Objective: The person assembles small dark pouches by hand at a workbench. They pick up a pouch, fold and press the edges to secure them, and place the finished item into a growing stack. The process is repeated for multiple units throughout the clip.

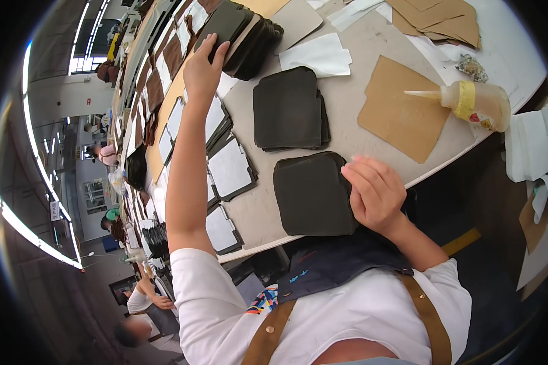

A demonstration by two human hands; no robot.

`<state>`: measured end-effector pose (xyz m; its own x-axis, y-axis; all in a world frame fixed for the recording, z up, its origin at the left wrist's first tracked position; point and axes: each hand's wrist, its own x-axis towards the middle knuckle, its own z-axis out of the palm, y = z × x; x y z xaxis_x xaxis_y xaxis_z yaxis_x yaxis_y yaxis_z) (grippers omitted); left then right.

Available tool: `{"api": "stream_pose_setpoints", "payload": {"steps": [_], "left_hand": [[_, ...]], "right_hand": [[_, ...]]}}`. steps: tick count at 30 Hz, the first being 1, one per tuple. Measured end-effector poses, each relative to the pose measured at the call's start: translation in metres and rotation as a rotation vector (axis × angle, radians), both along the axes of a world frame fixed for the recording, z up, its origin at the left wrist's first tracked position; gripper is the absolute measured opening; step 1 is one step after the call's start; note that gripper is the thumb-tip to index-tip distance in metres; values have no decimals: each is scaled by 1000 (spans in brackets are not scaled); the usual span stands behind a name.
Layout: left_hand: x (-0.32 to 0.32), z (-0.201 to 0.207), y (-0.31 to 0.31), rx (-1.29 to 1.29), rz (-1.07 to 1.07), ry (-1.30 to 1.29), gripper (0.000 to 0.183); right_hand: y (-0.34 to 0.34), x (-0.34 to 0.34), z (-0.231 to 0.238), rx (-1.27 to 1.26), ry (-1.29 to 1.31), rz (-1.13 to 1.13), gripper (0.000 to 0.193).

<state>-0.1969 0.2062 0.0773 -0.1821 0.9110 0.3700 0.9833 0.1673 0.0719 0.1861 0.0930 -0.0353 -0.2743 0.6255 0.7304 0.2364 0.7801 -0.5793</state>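
My left hand (203, 68) reaches to the far left, its fingertips on the near edge of a tall stack of dark leather-like pieces (256, 45). Its thumb and fingers are apart, and no lifted piece shows in them. My right hand (376, 193) is close to the table's front edge, beside the right edge of a neat dark stack (313, 196). Its fingers are loosely bent and slightly apart, with nothing visible in them; whether they touch the stack I cannot tell. Another dark stack (289, 109) sits just beyond, its edges uneven.
White-faced dark pieces (232, 168) lie in piles at left. At right are a tan card (402, 109) and a squeeze bottle (478, 104) with a pointed nozzle. White paper (316, 56) and brown cards (438, 21) lie farther back. A co-worker (149, 322) sits at lower left.
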Motion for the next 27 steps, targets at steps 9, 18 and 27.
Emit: {"api": "stream_pose_setpoints", "payload": {"steps": [9,18,27], "left_hand": [[3,13,-1,-33,-9,100,49],[-3,8,2,101,-211,478,31],[-5,11,6,59,-201,539,26]], "right_hand": [[2,2,0,6,-1,18,27],[2,2,1,7,-11,35,29],[1,2,1,14,-23,38,30]]}}
